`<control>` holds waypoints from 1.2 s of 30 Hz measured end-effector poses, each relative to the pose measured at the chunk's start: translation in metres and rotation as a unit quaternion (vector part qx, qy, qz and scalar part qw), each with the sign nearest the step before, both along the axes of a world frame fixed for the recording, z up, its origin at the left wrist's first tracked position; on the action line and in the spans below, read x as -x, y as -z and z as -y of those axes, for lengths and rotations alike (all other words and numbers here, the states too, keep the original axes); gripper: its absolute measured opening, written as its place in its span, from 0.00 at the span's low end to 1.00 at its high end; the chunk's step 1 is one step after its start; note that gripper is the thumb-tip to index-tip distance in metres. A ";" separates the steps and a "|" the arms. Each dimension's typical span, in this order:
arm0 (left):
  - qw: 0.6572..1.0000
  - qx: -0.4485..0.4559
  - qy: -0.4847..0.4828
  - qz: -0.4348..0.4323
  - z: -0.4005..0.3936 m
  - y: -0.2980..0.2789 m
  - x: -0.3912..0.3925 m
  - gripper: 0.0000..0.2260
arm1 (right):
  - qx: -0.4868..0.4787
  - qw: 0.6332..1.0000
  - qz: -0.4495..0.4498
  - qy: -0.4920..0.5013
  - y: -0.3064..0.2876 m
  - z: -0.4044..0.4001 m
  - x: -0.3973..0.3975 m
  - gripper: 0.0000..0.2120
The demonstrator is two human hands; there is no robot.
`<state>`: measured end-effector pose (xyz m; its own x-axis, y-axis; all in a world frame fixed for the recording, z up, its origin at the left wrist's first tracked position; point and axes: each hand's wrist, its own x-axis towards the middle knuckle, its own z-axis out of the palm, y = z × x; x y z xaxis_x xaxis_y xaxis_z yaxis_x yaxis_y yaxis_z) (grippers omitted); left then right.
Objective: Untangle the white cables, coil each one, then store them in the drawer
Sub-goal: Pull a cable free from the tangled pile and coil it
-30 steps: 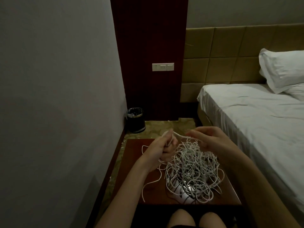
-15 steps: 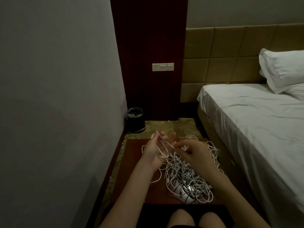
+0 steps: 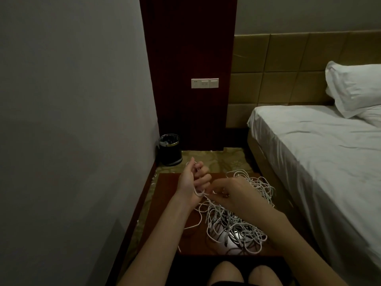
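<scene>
A tangled heap of white cables (image 3: pixel 235 226) lies on the reddish-brown bedside cabinet top (image 3: pixel 165 195). My left hand (image 3: pixel 192 180) is raised over the cabinet's far left part, fingers curled around several loops of one white cable wound about the palm. My right hand (image 3: pixel 231 193) sits just to its right, pinching that same cable strand near the left wrist, with the heap under and behind it. No drawer shows from this angle.
A black waste bin (image 3: pixel 170 149) stands on the patterned floor by the grey wall. A bed with white sheet (image 3: pixel 321 162) and pillow (image 3: pixel 354 87) fills the right side. A dark wood panel carries a switch plate (image 3: pixel 204 83). My knees (image 3: pixel 243 273) are at the bottom edge.
My right hand came down from a raised, stretched pull to just beside the left wrist, laying the strand around the left hand. The left hand's fingers opened, then curled over the loops.
</scene>
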<state>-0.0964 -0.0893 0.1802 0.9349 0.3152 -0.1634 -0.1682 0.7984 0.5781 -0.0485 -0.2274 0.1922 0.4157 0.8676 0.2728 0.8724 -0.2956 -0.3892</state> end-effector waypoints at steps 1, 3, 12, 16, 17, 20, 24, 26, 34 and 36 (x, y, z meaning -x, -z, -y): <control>1.000 0.001 -0.002 0.003 -0.005 0.000 0.002 0.19 | 0.015 1.000 -0.024 0.006 -0.001 0.004 -0.003 0.08; 1.000 -0.004 -0.010 0.007 -0.015 -0.001 0.007 0.20 | 0.010 0.996 -0.091 0.012 -0.001 0.015 -0.009 0.06; 0.984 -0.172 0.015 -0.048 0.011 -0.002 -0.002 0.19 | -0.075 0.995 -0.044 -0.045 -0.019 0.003 0.002 0.05; 0.973 -0.214 0.063 -0.064 0.013 0.000 0.001 0.19 | -0.049 0.998 -0.029 -0.021 -0.021 -0.003 0.002 0.04; 0.963 -0.245 0.088 -0.069 0.013 0.001 0.004 0.21 | -0.044 0.999 -0.019 -0.009 -0.020 -0.003 0.002 0.07; 0.925 -0.331 0.174 -0.071 0.014 0.004 0.010 0.26 | -0.028 0.998 0.033 0.051 -0.018 0.001 0.001 0.17; 0.908 -0.321 0.264 -0.052 0.015 0.002 0.014 0.24 | -0.023 0.991 -0.134 -0.012 -0.023 0.009 -0.012 0.12; 0.908 -0.307 0.282 -0.038 0.011 0.002 0.014 0.22 | -0.038 0.976 -0.205 -0.064 -0.030 0.018 -0.021 0.06; 0.862 -0.344 0.371 0.029 0.023 -0.005 0.012 0.19 | -0.189 0.949 -0.246 -0.065 -0.038 0.020 -0.027 0.07; 0.866 -0.334 0.369 0.036 0.023 -0.004 0.014 0.17 | -0.190 0.938 -0.287 -0.035 -0.032 0.015 -0.027 0.08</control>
<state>-0.1101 -0.1125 0.1841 0.9223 -0.3709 -0.1085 0.1914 0.1945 0.9620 -0.0215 -0.2420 0.2243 0.5339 0.7840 0.3169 0.4995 0.0100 -0.8663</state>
